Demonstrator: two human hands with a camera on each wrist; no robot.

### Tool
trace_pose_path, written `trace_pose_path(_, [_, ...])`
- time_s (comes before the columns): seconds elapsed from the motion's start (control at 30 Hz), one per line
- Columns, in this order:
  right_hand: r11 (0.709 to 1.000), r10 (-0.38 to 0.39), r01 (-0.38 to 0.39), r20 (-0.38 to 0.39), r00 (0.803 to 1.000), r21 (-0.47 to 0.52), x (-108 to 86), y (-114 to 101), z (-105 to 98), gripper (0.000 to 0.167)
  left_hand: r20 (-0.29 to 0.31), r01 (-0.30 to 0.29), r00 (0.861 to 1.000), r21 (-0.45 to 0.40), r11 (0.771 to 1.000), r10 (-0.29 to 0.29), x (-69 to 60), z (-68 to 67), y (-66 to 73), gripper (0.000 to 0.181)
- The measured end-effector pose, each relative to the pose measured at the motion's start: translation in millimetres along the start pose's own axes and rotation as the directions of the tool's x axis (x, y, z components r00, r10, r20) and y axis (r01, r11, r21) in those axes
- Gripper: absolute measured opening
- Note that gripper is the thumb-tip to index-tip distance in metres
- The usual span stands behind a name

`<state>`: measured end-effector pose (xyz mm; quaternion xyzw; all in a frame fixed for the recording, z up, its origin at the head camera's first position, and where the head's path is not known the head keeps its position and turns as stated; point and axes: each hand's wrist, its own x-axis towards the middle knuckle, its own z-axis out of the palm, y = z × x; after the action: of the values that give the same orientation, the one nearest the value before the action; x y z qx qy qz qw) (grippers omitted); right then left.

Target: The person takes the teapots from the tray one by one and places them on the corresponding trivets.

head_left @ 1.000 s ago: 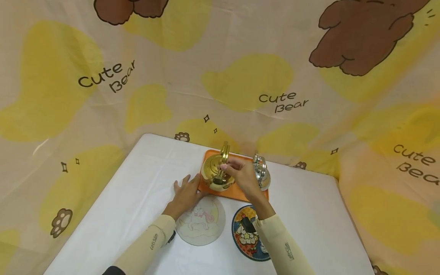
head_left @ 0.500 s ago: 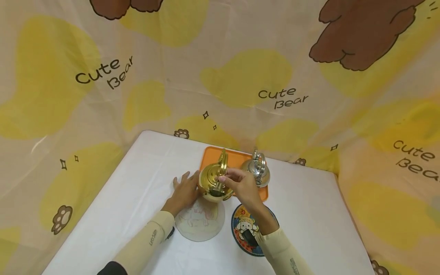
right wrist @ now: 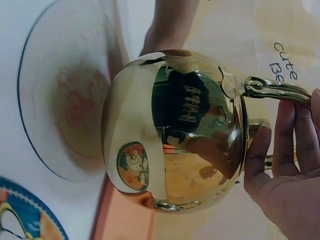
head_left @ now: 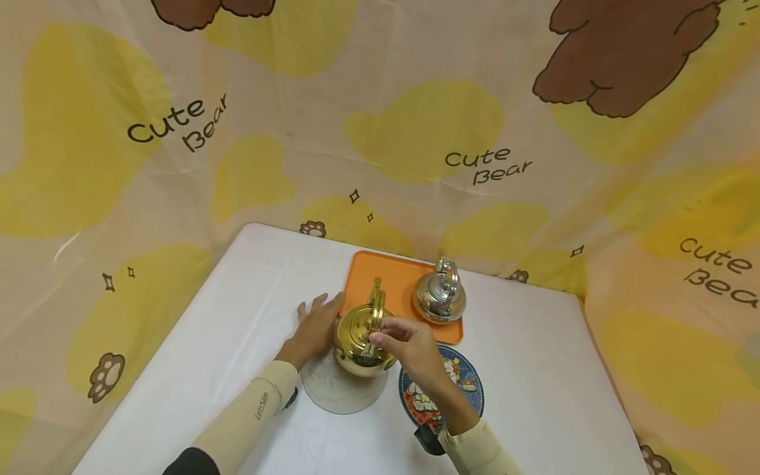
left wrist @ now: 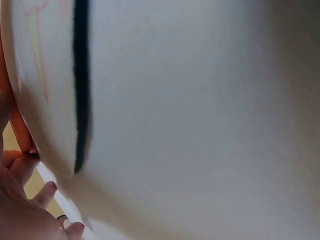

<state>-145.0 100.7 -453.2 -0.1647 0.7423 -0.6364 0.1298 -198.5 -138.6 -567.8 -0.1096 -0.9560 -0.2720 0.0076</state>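
Observation:
The right hand (head_left: 415, 346) grips the handle of a gold teapot (head_left: 356, 343). In the right wrist view the gold teapot (right wrist: 175, 130) hangs beside a pale round mat (right wrist: 70, 95), the fingers of the right hand (right wrist: 285, 170) round its handle. From the head the pot covers the upper part of the pale mat (head_left: 341, 396). The left hand (head_left: 315, 330), fingers spread, rests at the left edge of an orange tray (head_left: 386, 277); in the left wrist view the left hand (left wrist: 25, 200) touches the tray's rim (left wrist: 17, 125).
A silver teapot (head_left: 441, 295) stands on the right part of the tray. A blue patterned round mat (head_left: 466, 379) lies in front of it, partly under the right forearm. The white table (head_left: 534, 369) meets a printed curtain (head_left: 415, 218) behind.
The right hand has carried the gold teapot off the tray, toward the person and slightly left, over the pale mat. The left hand has stayed by the tray's edge.

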Motion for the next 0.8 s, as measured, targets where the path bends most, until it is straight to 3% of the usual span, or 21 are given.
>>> trace_pose_path(0.37, [0.999, -0.014, 0.012, 0.05, 0.999, 0.052, -9.7, 13, 17, 0.028, 0.06, 0.004, 0.998, -0.038, 0.999, -0.002, 3.6, -3.6, -8.2, 0.06])
trace_pose_path(0.67, [0.999, 0.03, -0.031, 0.031, 0.999, 0.035, -15.5, 21, 29, 0.027, 0.056, 0.019, 0.998, -0.035, 0.999, -0.017, 6.3, -1.3, -10.0, 0.07])
trace_pose_path(0.8, [1.0, 0.003, -0.004, 0.027, 1.0, 0.027, -17.7, 24, 32, 0.027, 0.047, 0.016, 0.999, -0.028, 0.999, -0.014, 7.4, -1.3, -11.0, 0.072])
